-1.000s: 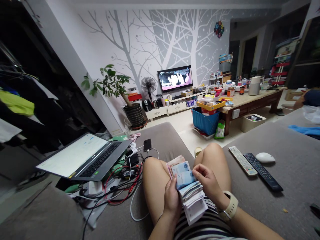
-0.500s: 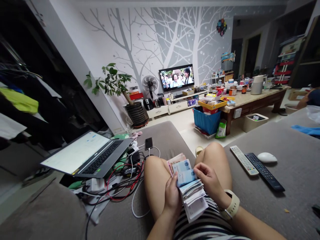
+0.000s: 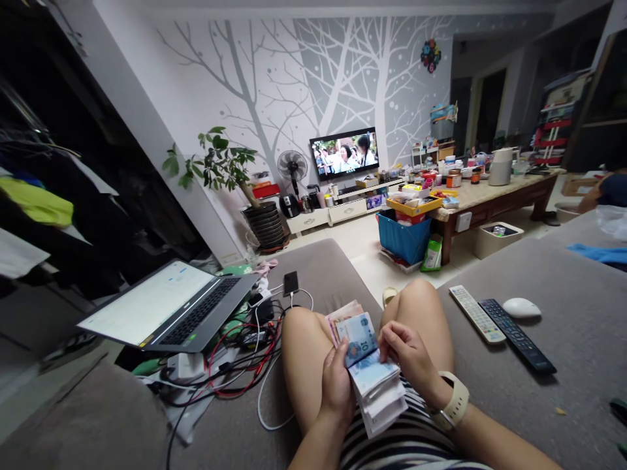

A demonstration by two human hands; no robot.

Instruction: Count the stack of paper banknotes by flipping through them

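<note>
Blue/pink banknotes [image 3: 361,339] over thighs [image 3: 304,352]. L hand [image 3: 337,385] pinches them nr bend, gd hold pt. R hand [image 3: 409,356] fingers bunched at edge, can't tell if pinching. Prob. light, floppy, slippery.

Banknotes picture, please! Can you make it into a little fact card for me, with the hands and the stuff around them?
left hand: left hand grips the banknotes
right hand: right hand, fingers curled at the notes' edge
right wrist: pale watch
right side: pale remote, dark remote, white mouse
left side: open laptop, phone, tangled cables
television: television, on
</note>
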